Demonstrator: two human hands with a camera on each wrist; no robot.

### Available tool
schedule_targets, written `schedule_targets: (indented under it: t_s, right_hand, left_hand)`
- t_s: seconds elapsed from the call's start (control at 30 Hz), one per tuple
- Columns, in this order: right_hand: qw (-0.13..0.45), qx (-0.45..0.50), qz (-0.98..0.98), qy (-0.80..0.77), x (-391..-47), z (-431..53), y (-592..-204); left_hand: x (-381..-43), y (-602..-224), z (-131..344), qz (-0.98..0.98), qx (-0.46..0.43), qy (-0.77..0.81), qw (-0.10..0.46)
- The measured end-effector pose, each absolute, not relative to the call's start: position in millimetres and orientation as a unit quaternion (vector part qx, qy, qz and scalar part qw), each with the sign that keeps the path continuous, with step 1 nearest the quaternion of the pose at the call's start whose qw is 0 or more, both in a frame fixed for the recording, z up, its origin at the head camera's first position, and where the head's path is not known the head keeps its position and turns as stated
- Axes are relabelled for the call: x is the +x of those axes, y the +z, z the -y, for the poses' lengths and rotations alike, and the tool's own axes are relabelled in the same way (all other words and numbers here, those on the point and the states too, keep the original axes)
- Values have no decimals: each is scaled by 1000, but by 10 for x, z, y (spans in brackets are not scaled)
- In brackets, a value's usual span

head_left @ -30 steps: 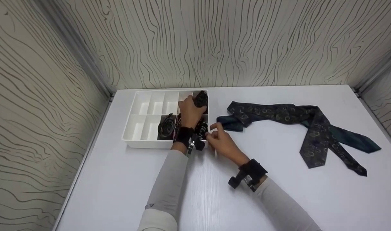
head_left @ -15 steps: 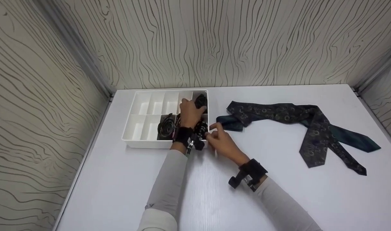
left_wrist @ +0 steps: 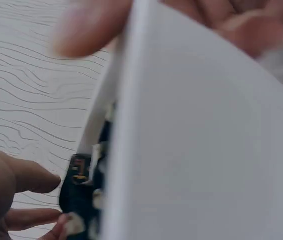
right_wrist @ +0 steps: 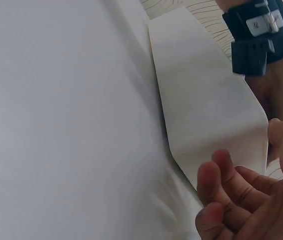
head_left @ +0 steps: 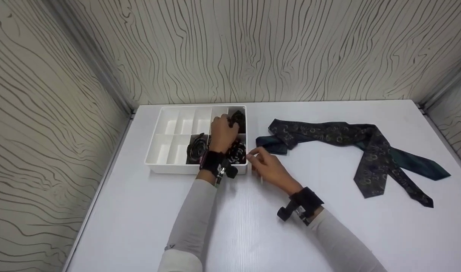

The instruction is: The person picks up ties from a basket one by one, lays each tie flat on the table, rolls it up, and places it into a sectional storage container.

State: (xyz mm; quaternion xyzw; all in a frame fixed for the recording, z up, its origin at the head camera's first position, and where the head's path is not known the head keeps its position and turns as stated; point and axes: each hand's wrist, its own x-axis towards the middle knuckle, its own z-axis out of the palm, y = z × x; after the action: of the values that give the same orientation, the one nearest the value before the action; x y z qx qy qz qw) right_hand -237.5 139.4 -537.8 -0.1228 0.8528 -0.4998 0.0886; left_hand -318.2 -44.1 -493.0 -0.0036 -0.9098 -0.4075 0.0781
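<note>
A white divided tray stands at the back left of the table. My left hand reaches into its right side, pinching a dark rolled necktie in the back right compartment. In the left wrist view, the fingertips meet the edge of a dark patterned tie that bears a small label. My right hand holds the tray's front right corner; in the right wrist view its thumb lies over the rim, with the other fingers curled by the outer wall. More rolled ties sit in the front compartments, partly hidden by my left hand.
Right of the tray lie two unrolled neckties, a dark patterned one overlapping a dark green one. A wood-grain patterned wall rises behind the table, and another stands at the left.
My left hand has shifted slightly left, its fingers still at the back right tie, exposing more of the front right rolled tie. The right hand has moved slightly right along the tray corner.
</note>
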Motion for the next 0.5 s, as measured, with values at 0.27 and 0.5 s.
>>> schedule_targets:
  t_s: [0.27, 0.5]
  right_hand:
    - [-51, -27, -910, -412, -2550, -1818, -5402]
    - [-9, 32, -933, -358, -2655, -2157, -5471]
  left_hand:
    - [-2869, -4834, 459, 878, -75, -461, 104]
    - [-2524, -4797, 357, 860, -138, -480, 106]
